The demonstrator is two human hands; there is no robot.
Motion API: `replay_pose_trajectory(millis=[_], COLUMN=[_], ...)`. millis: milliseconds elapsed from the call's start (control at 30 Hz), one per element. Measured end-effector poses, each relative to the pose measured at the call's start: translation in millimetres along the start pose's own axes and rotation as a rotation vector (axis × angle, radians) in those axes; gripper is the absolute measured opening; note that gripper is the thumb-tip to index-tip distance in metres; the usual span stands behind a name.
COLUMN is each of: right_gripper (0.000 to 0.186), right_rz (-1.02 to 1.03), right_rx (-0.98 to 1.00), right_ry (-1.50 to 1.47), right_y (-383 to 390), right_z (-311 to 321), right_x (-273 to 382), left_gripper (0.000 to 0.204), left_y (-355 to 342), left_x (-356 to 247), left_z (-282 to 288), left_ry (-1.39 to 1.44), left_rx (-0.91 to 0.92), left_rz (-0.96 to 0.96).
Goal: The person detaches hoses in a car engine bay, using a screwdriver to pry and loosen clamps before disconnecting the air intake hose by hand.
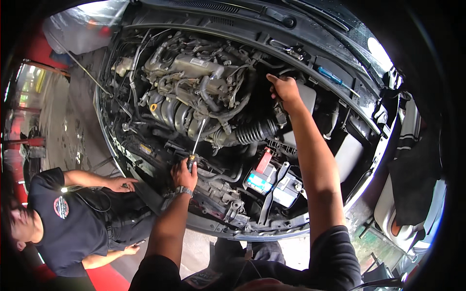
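My left hand (185, 173) is closed round the handle of a screwdriver (196, 140). Its bare shaft slants up and away, and the tip is close to the intake manifold (170, 112) of the engine (191, 68). My right hand (285, 92) is held above the far right of the engine bay, by the air filter box (305, 99). One finger there stretches toward the engine while the others curl; what they close on, if anything, is dark and hard to make out. A ribbed black air hose (255, 131) runs below that hand.
A car battery (274, 184) with a red terminal cover sits at the near right. On the far right edge of the bay lies a blue-handled screwdriver (335, 77). A prop rod (85, 70) slopes at the left. Another person (73, 213) stands close at my left, one hand near the car's front.
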State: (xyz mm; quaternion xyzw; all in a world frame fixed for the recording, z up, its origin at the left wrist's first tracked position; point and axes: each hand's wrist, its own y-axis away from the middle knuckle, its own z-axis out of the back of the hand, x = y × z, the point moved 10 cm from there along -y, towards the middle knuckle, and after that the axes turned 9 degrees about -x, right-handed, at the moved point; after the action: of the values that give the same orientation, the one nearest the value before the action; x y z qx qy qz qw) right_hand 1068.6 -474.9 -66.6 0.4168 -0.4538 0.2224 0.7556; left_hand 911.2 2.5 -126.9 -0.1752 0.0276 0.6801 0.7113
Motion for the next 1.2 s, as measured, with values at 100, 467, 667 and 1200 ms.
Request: replay_pose_trajectory(millis=[100,467,667,1200], right_gripper=[0.038,0.050,0.053,0.045], right_rz=[-0.073,-0.179,-0.193,-0.360], right_rx=[0.050,-0.017,0.122,0.320], right_ry=[-0.106,-0.398,-0.504,-0.134], right_y=[4,-1,-15,-29], right_z=[-6,-10,-18,-38], right_x=[4,13,9,-8], left_gripper=[0.043,0.041,0.043,0.040], left_y=[0,-1,-3,-4], left_x=[4,-3,-4,-2], left_z=[2,-1,-2,3], left_ry=[-0.080,-0.120,-0.095,-0.138], left_rx=[-0.049,-0.040,-0.020,-0.033], left_rz=[-0.026,-0.076,-0.059,-0.053])
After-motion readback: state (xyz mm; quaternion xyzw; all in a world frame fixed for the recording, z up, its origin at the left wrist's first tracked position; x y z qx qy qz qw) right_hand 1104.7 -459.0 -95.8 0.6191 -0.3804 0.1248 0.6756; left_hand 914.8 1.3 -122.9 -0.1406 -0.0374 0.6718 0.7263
